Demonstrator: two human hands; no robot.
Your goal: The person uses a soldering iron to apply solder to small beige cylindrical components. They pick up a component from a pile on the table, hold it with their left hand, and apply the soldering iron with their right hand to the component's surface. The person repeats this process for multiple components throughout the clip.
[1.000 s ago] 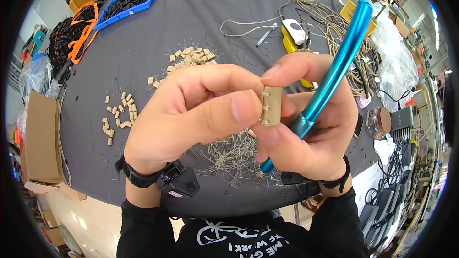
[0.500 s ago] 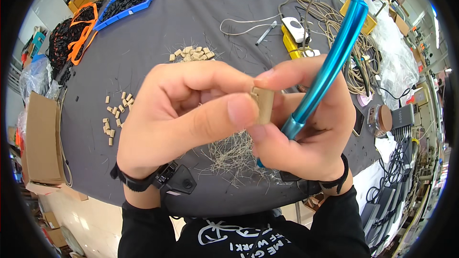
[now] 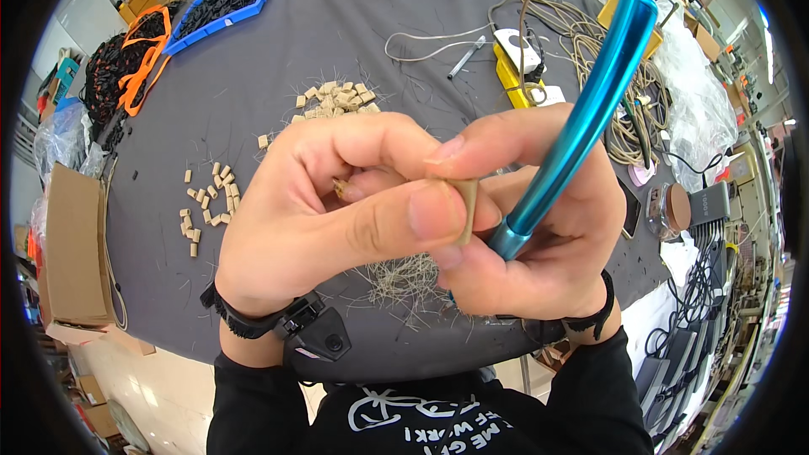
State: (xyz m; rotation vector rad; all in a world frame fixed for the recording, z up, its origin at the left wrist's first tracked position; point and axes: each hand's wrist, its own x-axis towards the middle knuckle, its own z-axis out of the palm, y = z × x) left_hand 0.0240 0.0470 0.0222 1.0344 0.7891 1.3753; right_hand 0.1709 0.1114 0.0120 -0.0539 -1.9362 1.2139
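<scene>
A small beige cord-end piece (image 3: 468,209) is pinched between my two hands, partly covered by the fingertips. My left hand (image 3: 329,219) is closed, its thumb and forefinger on the near side of the piece. Something small and beige also peeks out between its curled fingers; I cannot make out what. My right hand (image 3: 560,244) grips the same piece with thumb and forefinger. It also holds a shiny blue pen-shaped tool (image 3: 587,118), tilted up to the right, its lower tip mostly hidden. Behind the hands lie a heap of beige pieces (image 3: 337,99) and, below, thread clippings (image 3: 403,280).
More beige pieces (image 3: 206,200) lie scattered at left on the grey tablecloth (image 3: 337,25). A blue tray (image 3: 221,13) of black parts stands far left. Right are a marker (image 3: 467,57), a yellow power strip (image 3: 511,76), coiled cables (image 3: 581,34) and a lidded jar (image 3: 668,211).
The beige piece has turned and sits slightly lower, showing a narrower side. My left hand has shifted a little right and down, its thumb covering more of the piece. The blue tool is tilted slightly differently.
</scene>
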